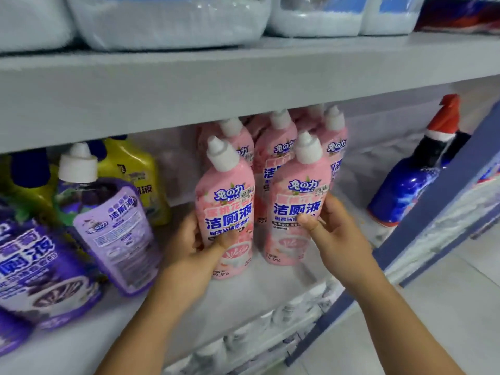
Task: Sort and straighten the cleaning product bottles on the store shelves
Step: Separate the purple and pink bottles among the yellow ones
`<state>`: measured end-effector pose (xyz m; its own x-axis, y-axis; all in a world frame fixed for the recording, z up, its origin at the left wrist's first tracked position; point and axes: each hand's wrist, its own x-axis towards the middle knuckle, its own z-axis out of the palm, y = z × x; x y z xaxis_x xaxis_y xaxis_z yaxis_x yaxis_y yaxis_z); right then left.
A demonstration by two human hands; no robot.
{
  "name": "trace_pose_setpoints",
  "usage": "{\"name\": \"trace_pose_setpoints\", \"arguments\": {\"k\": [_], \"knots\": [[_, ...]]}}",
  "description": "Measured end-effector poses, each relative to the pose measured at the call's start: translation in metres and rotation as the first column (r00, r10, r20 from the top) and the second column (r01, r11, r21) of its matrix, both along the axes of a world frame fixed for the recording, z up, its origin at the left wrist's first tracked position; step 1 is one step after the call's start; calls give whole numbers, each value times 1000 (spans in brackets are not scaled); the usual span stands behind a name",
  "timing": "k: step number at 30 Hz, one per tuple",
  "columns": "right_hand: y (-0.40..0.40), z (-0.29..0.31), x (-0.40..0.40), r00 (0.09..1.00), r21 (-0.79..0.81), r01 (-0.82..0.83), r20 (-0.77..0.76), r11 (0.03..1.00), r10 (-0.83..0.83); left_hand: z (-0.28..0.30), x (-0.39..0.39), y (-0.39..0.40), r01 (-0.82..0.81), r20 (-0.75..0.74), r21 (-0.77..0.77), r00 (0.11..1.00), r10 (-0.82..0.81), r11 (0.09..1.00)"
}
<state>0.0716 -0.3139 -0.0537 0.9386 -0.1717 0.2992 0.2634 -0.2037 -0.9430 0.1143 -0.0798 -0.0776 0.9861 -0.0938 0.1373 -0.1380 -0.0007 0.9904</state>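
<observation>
Two bare forearms rise from the bottom edge toward the middle shelf (89,339). The left hand (194,247) comes up from the lower left, its palm against the left side of the front-left pink bottle (226,209), fingers curled round behind it and the thumb lying across the lower part of the label. The right hand (335,234) comes in from the lower right and grips the front-right pink bottle (297,209), thumb pressed on the label's front, the other fingers wrapped round the bottle's right side. Both bottles stand upright on the shelf just beside each other, white caps up, labels facing out.

Behind them stand more pink bottles (276,152) of the same kind, reaching back under the upper shelf (243,85).

To the left, a purple bottle (113,223) leans with its back label turned outward, and a second purple bottle (40,269) sits in front of it at the frame's edge. Yellow bottles (135,169) with dark blue caps stand behind these. Far right, well apart from the hands, a dark blue bottle with a red cap (411,180) tilts to the right. White bags (167,20) fill the top shelf.
</observation>
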Motion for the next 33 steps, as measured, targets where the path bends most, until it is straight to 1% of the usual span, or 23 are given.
{"name": "trace_pose_setpoints", "arguments": {"k": [2,3,5,6,8,11,17,22,33], "knots": [[-8,-4,10,999,-76,-32,4,997,32,-3,2,-6,-25,-8,7,1000,25,1000],[-12,-7,14,1000,-136,-12,9,991,13,-4,1,-9,-44,-13,16,999,44,999],[-16,-13,15,993,-231,117,48,966,-108,-7,-3,-17,-128,15,46,992,127,991],[-15,-16,12,986,-249,167,67,954,-155,-11,-7,-21,-191,34,55,981,189,980],[-9,-24,6,976,-276,210,113,938,-186,-20,-17,-30,-302,55,44,952,300,952],[-4,-35,7,970,-250,227,144,941,-196,-29,-23,-40,-378,65,40,925,375,925],[-2,-40,16,964,-185,234,170,954,-203,-24,-19,-52,-428,99,67,902,421,901],[-6,-45,22,962,-235,258,154,937,-226,-24,-18,-63,-483,130,80,873,471,872],[-7,-48,32,949,-313,304,185,900,-256,-28,-11,-71,-486,142,69,869,474,871]]}}
